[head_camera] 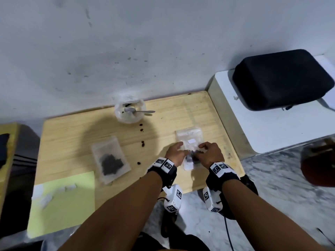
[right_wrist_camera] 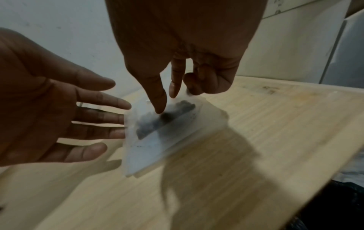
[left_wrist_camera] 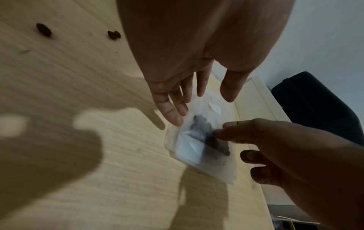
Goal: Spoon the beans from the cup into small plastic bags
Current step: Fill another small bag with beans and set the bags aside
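The right hand (head_camera: 210, 153) pinches a small plastic bag (right_wrist_camera: 157, 133) between thumb and fingertips, holding it just above the counter (head_camera: 76, 134) near the right edge. The left hand (head_camera: 175, 153) is spread loosely beside the bag, its straight fingertips touching the bag's left side. The bag's long axis runs from the near edge toward the far edge; a dark clump of beans (left_wrist_camera: 210, 137) sits about midway along it. It is blurred, so which end is open cannot be told. An empty bag (head_camera: 188, 136) lies flat just beyond the hands. Left of centre, a filled bag (head_camera: 110, 158) lies flat with a dark heap inside. At the far edge stands the cup (head_camera: 129, 111), a spoon (head_camera: 139, 111) resting in it with its handle pointing right. Loose beans (head_camera: 142, 144) dot the counter between cup and hands.
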### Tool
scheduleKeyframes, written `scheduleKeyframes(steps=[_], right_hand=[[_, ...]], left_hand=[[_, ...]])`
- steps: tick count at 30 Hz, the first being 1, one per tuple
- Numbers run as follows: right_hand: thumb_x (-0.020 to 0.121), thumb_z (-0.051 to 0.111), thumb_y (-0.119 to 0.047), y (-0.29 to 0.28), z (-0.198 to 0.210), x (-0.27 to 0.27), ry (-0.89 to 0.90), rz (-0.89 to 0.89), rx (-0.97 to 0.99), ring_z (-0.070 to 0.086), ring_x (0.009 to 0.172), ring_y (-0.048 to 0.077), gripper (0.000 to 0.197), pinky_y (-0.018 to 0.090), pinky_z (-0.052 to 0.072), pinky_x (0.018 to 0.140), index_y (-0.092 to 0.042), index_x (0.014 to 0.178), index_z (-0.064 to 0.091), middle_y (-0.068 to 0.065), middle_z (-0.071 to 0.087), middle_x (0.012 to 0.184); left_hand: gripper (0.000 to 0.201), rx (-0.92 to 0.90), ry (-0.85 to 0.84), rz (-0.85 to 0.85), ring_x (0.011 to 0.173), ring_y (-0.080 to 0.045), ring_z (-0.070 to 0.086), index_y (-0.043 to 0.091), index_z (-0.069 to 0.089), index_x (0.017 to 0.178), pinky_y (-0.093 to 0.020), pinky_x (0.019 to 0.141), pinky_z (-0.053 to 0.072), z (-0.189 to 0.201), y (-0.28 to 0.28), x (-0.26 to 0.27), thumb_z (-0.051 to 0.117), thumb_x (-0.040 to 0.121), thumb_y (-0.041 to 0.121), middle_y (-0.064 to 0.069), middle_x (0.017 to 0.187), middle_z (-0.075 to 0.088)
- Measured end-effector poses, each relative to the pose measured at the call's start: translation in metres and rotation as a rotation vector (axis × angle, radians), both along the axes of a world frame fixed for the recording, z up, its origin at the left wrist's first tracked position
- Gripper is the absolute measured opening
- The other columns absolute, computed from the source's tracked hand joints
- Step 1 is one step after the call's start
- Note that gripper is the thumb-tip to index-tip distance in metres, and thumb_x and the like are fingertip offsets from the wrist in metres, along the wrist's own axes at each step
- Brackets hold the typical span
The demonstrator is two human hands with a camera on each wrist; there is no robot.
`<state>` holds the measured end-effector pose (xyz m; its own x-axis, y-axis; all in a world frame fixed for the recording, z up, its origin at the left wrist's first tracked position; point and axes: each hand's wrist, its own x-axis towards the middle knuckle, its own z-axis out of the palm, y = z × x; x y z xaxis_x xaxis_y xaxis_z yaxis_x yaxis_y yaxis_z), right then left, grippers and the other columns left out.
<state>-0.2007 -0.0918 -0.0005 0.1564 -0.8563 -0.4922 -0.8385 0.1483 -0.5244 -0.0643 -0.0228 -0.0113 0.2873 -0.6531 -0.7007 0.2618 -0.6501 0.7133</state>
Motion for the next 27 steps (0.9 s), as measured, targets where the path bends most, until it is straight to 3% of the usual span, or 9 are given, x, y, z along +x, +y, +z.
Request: scheduleKeyframes(steps=[7, 10, 12, 15, 18, 20, 22, 25, 27], right_hand=[[0.079, 0.071, -0.026, 0.013, 0.003, 0.009, 0.002, 0.055, -0.169, 0.061, 0.100, 0.030, 0.041, 0.033, 0.049, 0.078, -0.021, 0.119, 0.060, 0.005, 0.044, 0.134], [0.082, 0.069, -0.019, 0.028, 0.010, 0.040, -0.140, 0.110, -0.224, 0.060, 0.099, 0.023, 0.025, 0.028, 0.043, 0.077, -0.021, 0.106, 0.065, 0.001, 0.056, 0.120], [0.083, 0.068, -0.016, 0.041, 0.014, 0.065, -0.222, 0.190, -0.167, 0.058, 0.098, 0.016, 0.015, 0.022, 0.037, 0.080, -0.023, 0.096, 0.065, -0.004, 0.060, 0.107], [0.082, 0.069, -0.015, 0.068, 0.015, 0.112, -0.293, 0.339, -0.064, 0.058, 0.094, 0.015, 0.019, 0.020, 0.036, 0.079, -0.031, 0.083, 0.059, -0.007, 0.062, 0.097], [0.083, 0.072, -0.022, 0.092, 0.010, 0.153, -0.296, 0.475, 0.082, 0.060, 0.094, 0.014, 0.024, 0.021, 0.038, 0.078, -0.039, 0.078, 0.055, -0.008, 0.064, 0.101], [0.084, 0.072, -0.028, 0.107, 0.004, 0.177, -0.269, 0.529, 0.171, 0.063, 0.100, 0.017, 0.019, 0.023, 0.042, 0.080, -0.034, 0.099, 0.063, -0.004, 0.065, 0.105], [0.084, 0.072, -0.028, 0.118, -0.001, 0.195, -0.202, 0.570, 0.205, 0.061, 0.109, 0.020, 0.044, 0.024, 0.044, 0.085, -0.025, 0.126, 0.058, 0.001, 0.062, 0.116], [0.081, 0.073, -0.032, 0.133, -0.004, 0.217, -0.127, 0.601, 0.170, 0.056, 0.119, 0.024, 0.063, 0.028, 0.045, 0.093, -0.022, 0.138, 0.047, 0.007, 0.052, 0.134], [0.080, 0.073, -0.032, 0.137, -0.006, 0.224, -0.103, 0.595, 0.165, 0.055, 0.117, 0.027, 0.066, 0.028, 0.044, 0.087, -0.022, 0.138, 0.044, 0.010, 0.051, 0.135]], left_hand=[[0.043, -0.069, -0.090, 0.095, 0.118, -0.023, 0.054, 0.023, 0.057, 0.126, -0.047, 0.097, 0.048, 0.008, 0.009, 0.016, 0.065, 0.085, 0.013, -0.004, 0.136, 0.051], [0.031, -0.123, -0.120, 0.200, 0.102, -0.024, 0.061, 0.019, 0.061, 0.116, -0.034, 0.076, 0.052, 0.016, 0.030, 0.040, 0.064, 0.086, 0.010, -0.005, 0.123, 0.059], [0.024, -0.136, -0.105, 0.268, 0.082, -0.020, 0.061, 0.020, 0.062, 0.107, -0.025, 0.058, 0.044, 0.021, 0.049, 0.060, 0.062, 0.087, 0.009, -0.002, 0.107, 0.062], [0.019, -0.117, -0.147, 0.382, 0.065, -0.015, 0.059, 0.023, 0.064, 0.099, -0.024, 0.050, 0.040, 0.026, 0.089, 0.102, 0.060, 0.088, 0.009, 0.002, 0.088, 0.062], [0.016, -0.051, -0.211, 0.482, 0.060, -0.018, 0.058, 0.012, 0.066, 0.104, -0.025, 0.053, 0.044, 0.024, 0.133, 0.143, 0.060, 0.089, 0.009, -0.005, 0.080, 0.065], [0.013, 0.001, -0.248, 0.556, 0.064, -0.022, 0.060, 0.012, 0.070, 0.096, -0.029, 0.060, 0.050, 0.018, 0.161, 0.164, 0.062, 0.087, 0.008, -0.008, 0.076, 0.068], [0.011, 0.064, -0.319, 0.592, 0.078, -0.027, 0.064, 0.019, 0.071, 0.086, -0.037, 0.074, 0.054, 0.011, 0.184, 0.179, 0.064, 0.085, 0.011, -0.007, 0.085, 0.071], [0.010, 0.103, -0.353, 0.631, 0.092, -0.026, 0.063, 0.016, 0.069, 0.093, -0.030, 0.081, 0.049, 0.004, 0.209, 0.193, 0.065, 0.085, 0.011, -0.004, 0.096, 0.068], [0.016, 0.137, -0.362, 0.579, 0.096, -0.022, 0.059, 0.015, 0.068, 0.101, -0.027, 0.082, 0.045, 0.000, 0.213, 0.196, 0.064, 0.085, 0.014, -0.005, 0.105, 0.066]])
